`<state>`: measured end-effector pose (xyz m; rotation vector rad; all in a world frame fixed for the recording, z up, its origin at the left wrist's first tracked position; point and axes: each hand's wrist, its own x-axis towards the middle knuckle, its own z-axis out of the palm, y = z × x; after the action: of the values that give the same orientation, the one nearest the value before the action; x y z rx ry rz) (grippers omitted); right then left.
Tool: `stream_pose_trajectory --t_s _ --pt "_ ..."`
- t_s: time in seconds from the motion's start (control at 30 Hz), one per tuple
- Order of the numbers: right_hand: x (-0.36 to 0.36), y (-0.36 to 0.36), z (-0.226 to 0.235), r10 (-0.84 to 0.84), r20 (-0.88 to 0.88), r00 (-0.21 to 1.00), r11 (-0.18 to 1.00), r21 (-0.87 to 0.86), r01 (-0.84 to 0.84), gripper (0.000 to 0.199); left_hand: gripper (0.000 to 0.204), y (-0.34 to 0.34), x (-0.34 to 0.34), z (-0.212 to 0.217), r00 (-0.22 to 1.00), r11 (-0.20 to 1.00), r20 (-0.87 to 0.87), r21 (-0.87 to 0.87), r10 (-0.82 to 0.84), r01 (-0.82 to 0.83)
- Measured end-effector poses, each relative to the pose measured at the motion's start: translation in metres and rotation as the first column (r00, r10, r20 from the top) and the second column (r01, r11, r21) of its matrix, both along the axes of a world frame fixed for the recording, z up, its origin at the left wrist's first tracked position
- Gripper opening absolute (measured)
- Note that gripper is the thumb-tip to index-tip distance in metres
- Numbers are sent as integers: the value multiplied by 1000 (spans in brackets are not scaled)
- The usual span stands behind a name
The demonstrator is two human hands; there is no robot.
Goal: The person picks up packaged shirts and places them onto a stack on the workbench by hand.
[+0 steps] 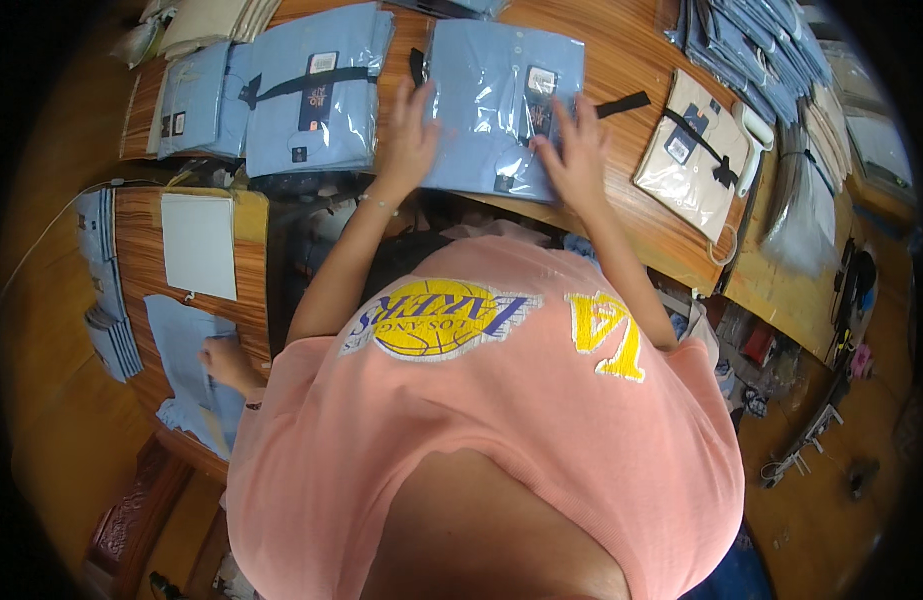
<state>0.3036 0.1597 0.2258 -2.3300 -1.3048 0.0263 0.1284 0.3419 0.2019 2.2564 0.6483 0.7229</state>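
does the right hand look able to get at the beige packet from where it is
Probably yes: the right hand is at the blue packet's right side, and the beige packet lies farther right, with open tabletop and a black strap end between.

Left grip (410, 148), right grip (580, 162) splayed

Wood-grain tables (637, 155) stand over a glossy brown floor (57, 400), carved reddish wooden furniture (132, 510) at lower left.

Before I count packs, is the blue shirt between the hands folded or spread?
Folded: the blue shirt lies as a flat, squared rectangle inside clear plastic.
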Motion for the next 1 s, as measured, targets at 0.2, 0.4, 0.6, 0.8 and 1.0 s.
stream_pose_trajectory --t_s 0.2,0.4,0.6,0.8,1.0 --pt "80 -17 -23 -98 270 958 964 -215 160 34 21 47 17 11 902 998 -428 -39 -56 43" --pt "93 -22 -15 -81 268 960 953 -261 153 18 20 65 33 12 868 981 -464 16 177 -192" --pt "100 -8 -2 -61 -42 997 926 -376 40 13 14 83 27 49 946 911 1 -270 324 -311" --pt "128 -24 2 -128 -89 988 925 -371 87 14 27 97 5 59 916 976 -337 61 217 -209" --pt "111 -17 64 -99 -431 897 994 -77 73 16 28 71 23 62 977 846 215 -521 -1 116"
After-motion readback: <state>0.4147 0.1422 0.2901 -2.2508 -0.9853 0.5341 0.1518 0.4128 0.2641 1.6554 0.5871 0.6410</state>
